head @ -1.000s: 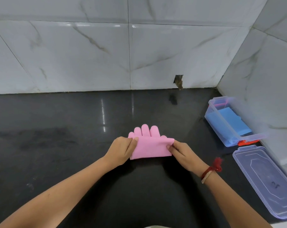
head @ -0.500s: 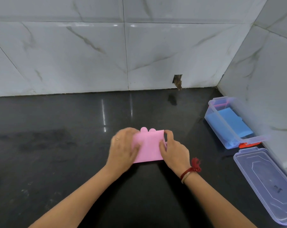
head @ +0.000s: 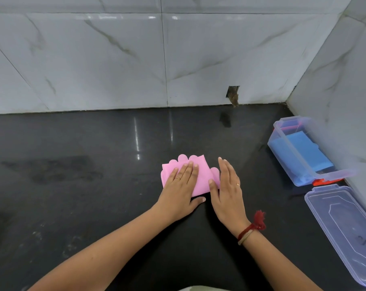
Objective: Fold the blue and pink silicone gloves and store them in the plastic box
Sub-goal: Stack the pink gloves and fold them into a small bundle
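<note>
The pink glove (head: 203, 177) lies folded on the black counter, its fingertips showing at the far edge. My left hand (head: 181, 187) presses flat on its left half with straight fingers. My right hand (head: 228, 185) lies flat at the glove's right edge, fingers straight, thumb against the pink fold. The blue glove (head: 303, 152) sits folded inside the clear plastic box (head: 333, 175) at the right, by the side wall.
The box's clear lid (head: 343, 234) lies flat on the counter just in front of the box. A white marble wall runs along the back and the right side. The black counter (head: 72, 185) stretches wide to the left.
Both hands folded the glove's near part over its fingers, then let go of the edges and now lie flat, pressing the fold down.
</note>
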A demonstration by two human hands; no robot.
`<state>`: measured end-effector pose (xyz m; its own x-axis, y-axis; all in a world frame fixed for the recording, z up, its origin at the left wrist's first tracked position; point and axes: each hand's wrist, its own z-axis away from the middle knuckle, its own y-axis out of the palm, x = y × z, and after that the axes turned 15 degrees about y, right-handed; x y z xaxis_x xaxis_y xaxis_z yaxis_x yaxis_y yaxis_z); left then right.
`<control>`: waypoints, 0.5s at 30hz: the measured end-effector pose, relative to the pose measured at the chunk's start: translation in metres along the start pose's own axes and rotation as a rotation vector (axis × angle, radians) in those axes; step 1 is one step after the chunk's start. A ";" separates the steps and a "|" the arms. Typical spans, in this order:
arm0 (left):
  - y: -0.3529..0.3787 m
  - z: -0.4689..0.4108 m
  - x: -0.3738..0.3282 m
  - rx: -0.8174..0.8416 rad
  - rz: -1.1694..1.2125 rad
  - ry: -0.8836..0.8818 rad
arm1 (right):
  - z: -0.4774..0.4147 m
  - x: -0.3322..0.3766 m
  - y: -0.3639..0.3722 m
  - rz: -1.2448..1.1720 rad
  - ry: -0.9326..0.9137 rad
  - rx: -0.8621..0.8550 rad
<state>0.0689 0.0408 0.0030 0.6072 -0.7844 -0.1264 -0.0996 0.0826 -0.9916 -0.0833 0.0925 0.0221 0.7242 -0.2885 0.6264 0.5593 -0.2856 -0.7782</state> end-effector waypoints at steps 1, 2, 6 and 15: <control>0.000 -0.001 0.000 0.011 -0.014 0.001 | 0.004 -0.001 0.000 0.012 0.002 0.022; -0.001 -0.003 0.000 0.013 -0.024 0.002 | 0.008 -0.002 0.001 0.024 -0.002 0.051; -0.011 -0.011 0.000 0.073 -0.097 0.040 | 0.030 0.000 -0.003 -0.098 0.001 0.081; -0.046 -0.028 0.010 0.136 -0.216 0.120 | 0.040 -0.003 -0.028 -1.145 1.054 0.878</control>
<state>0.0577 0.0121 0.0479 0.5040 -0.8595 0.0848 0.1335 -0.0195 -0.9909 -0.0847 0.1383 0.0401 -0.4829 -0.8206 0.3056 0.8329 -0.3226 0.4498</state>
